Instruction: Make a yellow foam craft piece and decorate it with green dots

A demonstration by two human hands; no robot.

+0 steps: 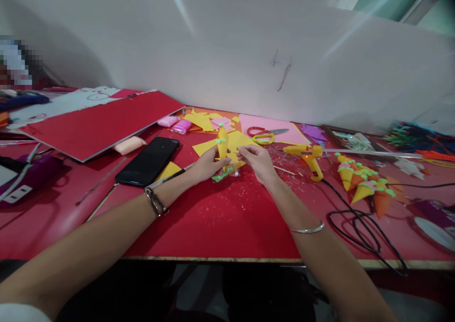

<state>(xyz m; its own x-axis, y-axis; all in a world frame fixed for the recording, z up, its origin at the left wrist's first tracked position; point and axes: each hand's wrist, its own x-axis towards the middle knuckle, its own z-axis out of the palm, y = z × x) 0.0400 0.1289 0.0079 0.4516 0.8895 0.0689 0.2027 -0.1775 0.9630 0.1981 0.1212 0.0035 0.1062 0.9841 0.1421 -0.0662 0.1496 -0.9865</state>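
Observation:
My left hand holds a small yellow paper cone upright over the red work surface. Pale green balls dot the cone's side and top. To its right, my right hand has thumb and fingertips pinched together; whatever is between them is too small to make out. Beneath my left hand lies a light green lump in clear wrapping, partly hidden by the fingers. Yellow paper spreads behind both hands.
Scissors rest on pink paper beyond my hands. A yellow glue gun, its cord trailing, and several decorated cones are at right. A black phone, pink clay packs and a red board are at left.

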